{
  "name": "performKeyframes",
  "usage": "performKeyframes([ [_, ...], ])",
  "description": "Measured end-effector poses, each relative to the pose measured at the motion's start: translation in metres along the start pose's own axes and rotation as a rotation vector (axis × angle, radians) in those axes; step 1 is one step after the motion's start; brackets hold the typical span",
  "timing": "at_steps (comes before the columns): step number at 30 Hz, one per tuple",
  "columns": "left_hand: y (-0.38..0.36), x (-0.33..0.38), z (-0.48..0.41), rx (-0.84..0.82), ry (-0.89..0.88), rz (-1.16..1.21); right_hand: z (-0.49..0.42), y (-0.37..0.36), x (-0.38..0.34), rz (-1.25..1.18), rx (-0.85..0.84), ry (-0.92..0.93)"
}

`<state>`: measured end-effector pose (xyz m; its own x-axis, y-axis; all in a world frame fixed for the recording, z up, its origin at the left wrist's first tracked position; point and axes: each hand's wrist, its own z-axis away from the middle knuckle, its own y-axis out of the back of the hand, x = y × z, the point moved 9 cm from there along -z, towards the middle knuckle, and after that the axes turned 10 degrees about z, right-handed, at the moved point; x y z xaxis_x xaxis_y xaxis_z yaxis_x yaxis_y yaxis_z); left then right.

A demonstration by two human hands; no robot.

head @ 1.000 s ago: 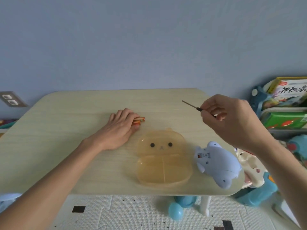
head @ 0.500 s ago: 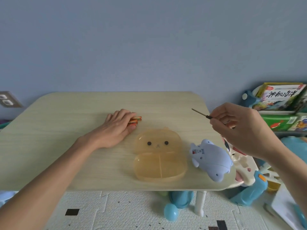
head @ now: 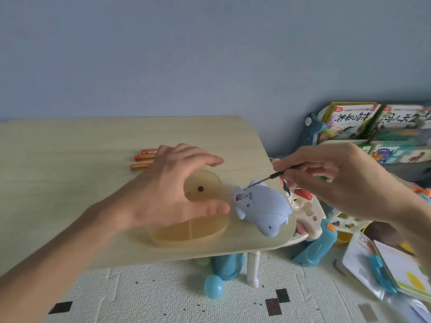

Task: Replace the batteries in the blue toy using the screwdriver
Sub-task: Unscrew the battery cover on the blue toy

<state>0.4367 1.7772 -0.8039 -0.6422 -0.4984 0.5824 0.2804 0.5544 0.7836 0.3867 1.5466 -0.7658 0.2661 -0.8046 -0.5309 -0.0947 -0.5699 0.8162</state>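
Note:
The blue dolphin-shaped toy [head: 261,209] lies near the right front corner of the wooden table [head: 70,164], its battery hatch at the tail end showing. My right hand [head: 326,180] pinches a thin screwdriver [head: 268,179] whose tip points down at the toy's tail end. My left hand [head: 168,192] hovers above the orange case, thumb and fingers spread wide toward the toy, holding nothing. Three orange and red batteries [head: 142,158] lie on the table behind my left hand.
A translucent orange bear-shaped case [head: 191,229] lies left of the toy, partly under my left hand. Toys and picture books [head: 349,120] crowd the floor and shelf at right. A blue ball [head: 214,290] sits by the table leg on the foam mat.
My left hand has let go of the batteries and swung right over the orange case toward the toy. My right hand has lowered the screwdriver tip to the toy. The view shifted right.

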Motion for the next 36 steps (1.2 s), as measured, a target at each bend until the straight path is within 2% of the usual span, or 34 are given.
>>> performKeyframes([
  [4,-0.034,0.033,-0.002,0.0,-0.069,-0.044,0.005,0.005,-0.004,0.03,0.01,0.034],
  [17,-0.059,0.025,-0.011,0.014,-0.058,-0.134,0.007,0.0,-0.017,0.146,-0.015,0.083],
  [22,-0.055,0.027,-0.009,0.047,-0.083,0.004,0.009,0.007,-0.037,0.23,0.027,0.202],
  [25,-0.053,0.021,-0.009,0.049,-0.036,0.121,0.01,0.012,-0.046,0.24,0.048,0.232],
  [32,-0.049,0.019,-0.008,0.069,-0.05,0.216,0.012,-0.001,-0.035,0.257,0.13,0.106],
  [36,-0.045,0.017,-0.007,0.077,-0.034,0.23,0.012,-0.006,-0.027,0.087,0.099,0.037],
])
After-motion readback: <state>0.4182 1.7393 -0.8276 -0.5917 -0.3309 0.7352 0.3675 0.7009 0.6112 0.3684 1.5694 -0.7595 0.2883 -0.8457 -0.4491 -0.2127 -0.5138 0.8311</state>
